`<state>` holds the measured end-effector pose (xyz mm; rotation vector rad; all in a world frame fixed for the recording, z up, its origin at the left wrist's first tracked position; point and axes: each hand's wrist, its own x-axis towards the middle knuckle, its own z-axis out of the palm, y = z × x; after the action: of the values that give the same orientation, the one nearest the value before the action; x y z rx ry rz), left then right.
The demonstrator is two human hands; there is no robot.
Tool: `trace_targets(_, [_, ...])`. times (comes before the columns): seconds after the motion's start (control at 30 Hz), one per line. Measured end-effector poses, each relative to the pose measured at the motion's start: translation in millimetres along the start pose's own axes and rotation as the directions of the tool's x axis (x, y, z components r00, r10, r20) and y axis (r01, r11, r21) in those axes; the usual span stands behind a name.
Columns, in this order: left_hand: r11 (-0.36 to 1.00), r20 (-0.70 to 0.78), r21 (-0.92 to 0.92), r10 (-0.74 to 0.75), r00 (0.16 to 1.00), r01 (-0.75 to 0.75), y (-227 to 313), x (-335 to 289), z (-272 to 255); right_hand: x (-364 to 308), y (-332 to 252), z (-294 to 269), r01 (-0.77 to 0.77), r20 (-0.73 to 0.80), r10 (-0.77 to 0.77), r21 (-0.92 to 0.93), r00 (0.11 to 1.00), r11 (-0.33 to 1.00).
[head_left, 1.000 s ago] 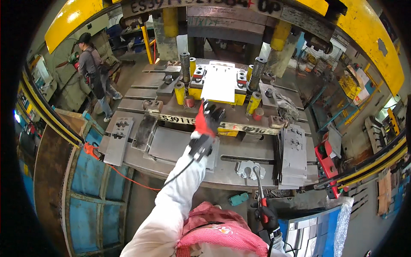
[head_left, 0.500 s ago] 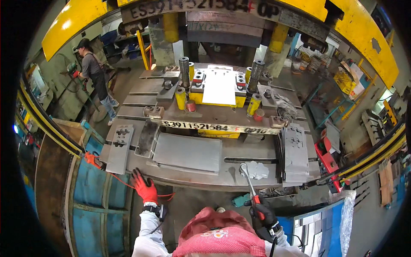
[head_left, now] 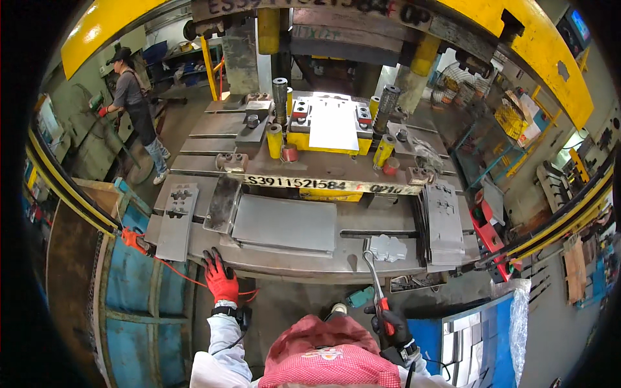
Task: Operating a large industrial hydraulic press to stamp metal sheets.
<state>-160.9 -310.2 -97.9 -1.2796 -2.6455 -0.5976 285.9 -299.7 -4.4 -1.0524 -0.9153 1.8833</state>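
Right hand (head_left: 388, 318) grips the hook tool (head_left: 374, 271); left hand (head_left: 220, 279) rests spread, seemingly empty, at the table (head_left: 291, 264) edge; keep clear.

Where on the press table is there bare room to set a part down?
Bare strip along the table's front edge, between left hand and the tool. Flat sheet top is free. Crowded: punched-plate stacks left and right, and around the die.

Light was bright and even from overhead on my view. Mild glare sat on the steel sheet (head_left: 284, 223); short soft shadows lay beneath it. Around it, focus held; edges bowed hard, corners went black.
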Motion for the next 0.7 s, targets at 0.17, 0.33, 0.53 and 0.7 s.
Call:
trace_targets(0.17, [0.999, 0.026, 0.031, 0.009, 1.000, -0.010, -5, 1, 1, -4, -1, 8, 0.007, -0.047, -0.006, 0.013, 0.999, 1.000])
trace_targets(0.33, [1.000, 0.023, 0.012, 0.005, 1.000, -0.006, -4, 2, 3, -4, 9, -7, 0.015, 0.020, -0.016, 0.040, 1.000, 0.999])
trace_targets(0.53, [1.000, 0.021, -0.011, 0.019, 1.000, -0.019, -9, 1, 5, -12, -1, -4, 0.001, -0.005, -0.001, 0.073, 1.000, 0.997])
trace_targets(0.7, [1.000, 0.010, 0.002, 0.007, 1.000, -0.007, -9, 1, 8, -13, 7, -17, 0.007, -0.006, -0.007, 0.082, 1.000, 0.997])
